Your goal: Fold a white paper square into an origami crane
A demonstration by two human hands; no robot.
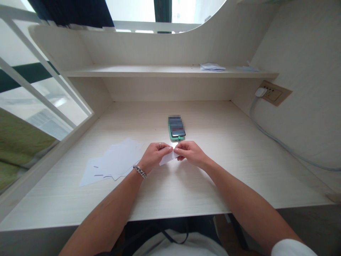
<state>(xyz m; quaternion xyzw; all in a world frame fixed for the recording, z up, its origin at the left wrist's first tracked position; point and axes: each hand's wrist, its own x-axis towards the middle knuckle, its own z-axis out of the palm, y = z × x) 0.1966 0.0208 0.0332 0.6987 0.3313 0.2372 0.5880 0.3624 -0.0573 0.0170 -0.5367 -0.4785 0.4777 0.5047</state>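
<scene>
A small piece of white paper [166, 158] is pinched between my two hands, a little above the desk top. My left hand [153, 155], with a ring and a chain bracelet at the wrist, grips its left side between thumb and fingers. On the other side, my right hand [190, 153] pinches the paper's right end, the fingertips of both hands nearly meeting. Part of the paper is hidden behind the fingers. Just beyond the hands lies a phone [177, 126] in a green case, its screen blurred out.
Loose white sheets [114, 160] overlap on the desk [239, 177] to the left. Folded papers [212, 67] rest on the shelf [149, 70] at the back. From a wall socket [274, 93] on the right, a grey cable [282, 145] runs down along the wall.
</scene>
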